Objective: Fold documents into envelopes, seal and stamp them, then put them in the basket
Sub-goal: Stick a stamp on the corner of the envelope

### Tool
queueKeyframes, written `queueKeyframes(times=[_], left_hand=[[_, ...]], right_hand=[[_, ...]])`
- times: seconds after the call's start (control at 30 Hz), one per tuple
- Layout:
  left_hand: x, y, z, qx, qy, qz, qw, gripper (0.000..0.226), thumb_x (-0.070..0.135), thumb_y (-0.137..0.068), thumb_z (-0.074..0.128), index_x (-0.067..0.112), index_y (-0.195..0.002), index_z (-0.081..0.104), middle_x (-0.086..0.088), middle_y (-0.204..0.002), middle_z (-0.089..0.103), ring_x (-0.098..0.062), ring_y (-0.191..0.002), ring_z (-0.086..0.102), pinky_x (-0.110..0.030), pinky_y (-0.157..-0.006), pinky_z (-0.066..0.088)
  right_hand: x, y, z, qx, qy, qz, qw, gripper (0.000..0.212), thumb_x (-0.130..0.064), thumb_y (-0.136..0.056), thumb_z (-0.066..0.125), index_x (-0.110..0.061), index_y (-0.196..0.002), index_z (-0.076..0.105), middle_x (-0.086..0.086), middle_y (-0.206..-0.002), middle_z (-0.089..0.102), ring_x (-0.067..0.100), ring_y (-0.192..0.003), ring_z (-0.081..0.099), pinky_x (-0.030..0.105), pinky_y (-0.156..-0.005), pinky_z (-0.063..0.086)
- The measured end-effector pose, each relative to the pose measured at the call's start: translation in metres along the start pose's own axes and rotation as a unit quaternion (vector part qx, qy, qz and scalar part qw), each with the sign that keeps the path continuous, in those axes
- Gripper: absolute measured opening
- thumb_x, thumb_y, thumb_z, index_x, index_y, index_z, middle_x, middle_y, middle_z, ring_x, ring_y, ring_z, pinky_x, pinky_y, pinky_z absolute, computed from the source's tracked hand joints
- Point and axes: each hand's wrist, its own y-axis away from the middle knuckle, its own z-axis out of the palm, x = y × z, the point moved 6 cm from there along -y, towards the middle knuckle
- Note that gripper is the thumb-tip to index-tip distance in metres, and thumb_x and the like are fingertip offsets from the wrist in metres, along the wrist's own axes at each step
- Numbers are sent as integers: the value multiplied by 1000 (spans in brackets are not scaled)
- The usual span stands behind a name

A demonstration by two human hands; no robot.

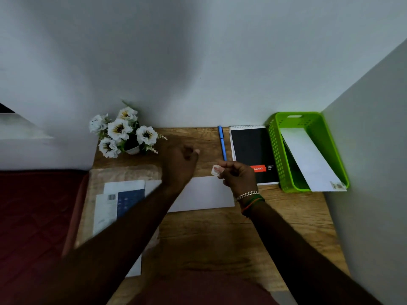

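Stamp (215, 170) pinched in right hand (236, 176) fingertips above envelope (204, 194) on desk (220, 234); its print too small to read. Left hand (179, 165) blurred, fingers curled, apparently holding nothing. Left forearm hides envelope's left end and part of papers (120, 201). Second envelope (310, 159) leans in basket (277, 150).

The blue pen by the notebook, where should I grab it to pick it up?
Pinch the blue pen around its bare middle, coming from above. It lies flat on the table, running away from you. Come down on its left side, because the notebook lies close on its right.
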Motion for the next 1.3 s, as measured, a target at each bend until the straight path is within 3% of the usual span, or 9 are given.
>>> queueKeyframes(times=[0.1,0.2,0.43,0.63,0.83,1.0,1.17,1.23,1.3], left_hand=[[3,44,12,-77,87,-25,993,16,33,-90,74,21,-101,72,10,-90,70,-5,-83,66,-25,-68,56],[-8,70,21,-125,142,-66,980,23,31,-87,78,18,-105,76,4,-90,74,-13,-83,71,-36,-70,64],[-17,90,12,-123,197,-95,968,13,23,-90,76,14,-99,78,0,-86,76,-13,-81,74,-26,-69,59],[-18,104,7,-130,261,-152,944,13,24,-92,72,15,-99,79,-3,-84,77,-15,-82,74,-28,-73,59],[-9,113,9,-131,270,-142,943,19,25,-91,71,12,-103,77,-5,-87,77,-18,-85,74,-33,-78,60],[-8,112,14,-139,274,-122,944,18,27,-95,67,13,-103,75,-2,-89,77,-14,-84,74,-28,-72,57],[-11,103,26,-114,123,-34,985,21,32,-97,65,13,-95,75,0,-90,74,-13,-84,70,-28,-77,55],[-16,98,32,-77,-9,44,996,20,36,-95,68,19,-104,73,3,-108,70,-11,-101,63,-26,-86,48],[-23,94,44,-76,-152,123,978,36,45,-94,65,29,-126,63,3,-138,57,-17,-130,49,-34,-104,43]], right_hand=[[-3,10,1,2,7,-21,1000,16,-9,-83,78,-6,-98,77,9,-84,76,8,-67,67,22,-55,53],[-7,24,4,-23,26,-49,998,11,-11,-83,78,-9,-94,78,6,-76,74,10,-66,66,22,-55,51],[-2,48,2,-33,26,-15,999,7,-9,-91,68,-9,-91,74,6,-77,75,9,-63,67,22,-57,53],[1,58,-4,-16,5,12,1000,23,-24,-99,57,-9,-93,73,8,-82,76,11,-67,65,23,-58,50],[-8,62,-3,-51,32,-48,997,8,-20,-89,73,-12,-88,75,5,-76,73,10,-66,66,25,-55,52],[-7,57,-5,-57,47,-48,996,6,-11,-90,70,-8,-89,75,10,-75,73,11,-66,65,25,-57,52],[10,48,-10,-50,89,-23,994,6,-16,-89,72,-11,-86,73,10,-80,72,14,-68,65,27,-55,50],[26,42,-19,-29,148,-11,988,6,-18,-87,74,-12,-85,73,3,-79,71,14,-71,66,29,-62,51],[40,37,-33,10,196,4,981,8,-20,-86,75,-13,-83,73,0,-82,70,17,-79,65,31,-75,52]])
